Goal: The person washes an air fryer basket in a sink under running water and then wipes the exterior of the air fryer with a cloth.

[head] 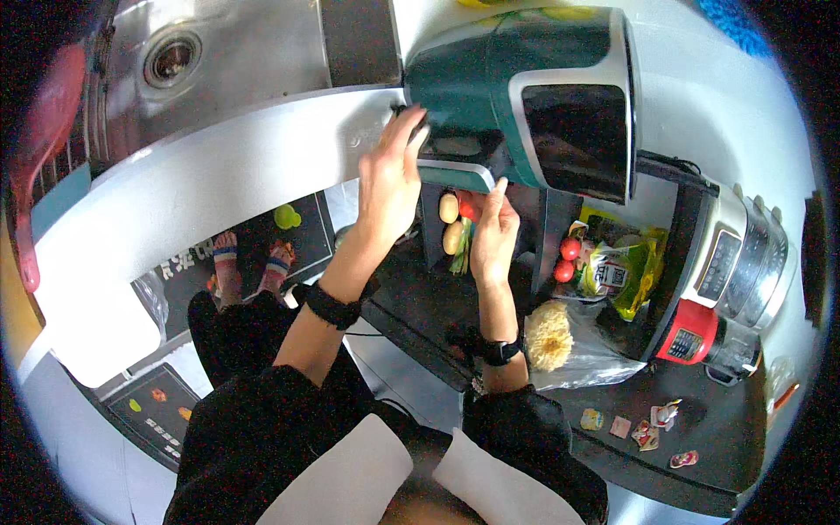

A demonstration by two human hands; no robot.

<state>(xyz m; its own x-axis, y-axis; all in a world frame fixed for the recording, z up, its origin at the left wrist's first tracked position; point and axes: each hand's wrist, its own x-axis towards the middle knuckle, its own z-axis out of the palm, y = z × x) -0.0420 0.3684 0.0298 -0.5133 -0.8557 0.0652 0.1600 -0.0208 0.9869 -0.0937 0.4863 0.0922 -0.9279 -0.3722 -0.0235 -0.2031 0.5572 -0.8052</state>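
A dark-green kitchen appliance (453, 72), seemingly an air fryer, stands at the counter edge in front of me. A glossy dark panel (577, 141) framed in silver takes up its right part. From its lower front juts a pale-green handle or flap (453, 176) with a silver rim. My right hand (495, 230) pinches the right end of that piece between thumb and fingers. My left hand (392, 177) is raised at the appliance's left side, fingertips against a small black part (413, 125). Whether it grips that part cannot be told. Both wrists wear black bands.
A steel sink (262, 59) lies at upper left. Below the appliance, shelves hold potatoes (449, 207), tomatoes (569, 248) and a yellow-green food bag (630, 262). Dried noodles (550, 338) lie beside a plastic bag (590, 354). A red-based blender (686, 331) stands to the right.
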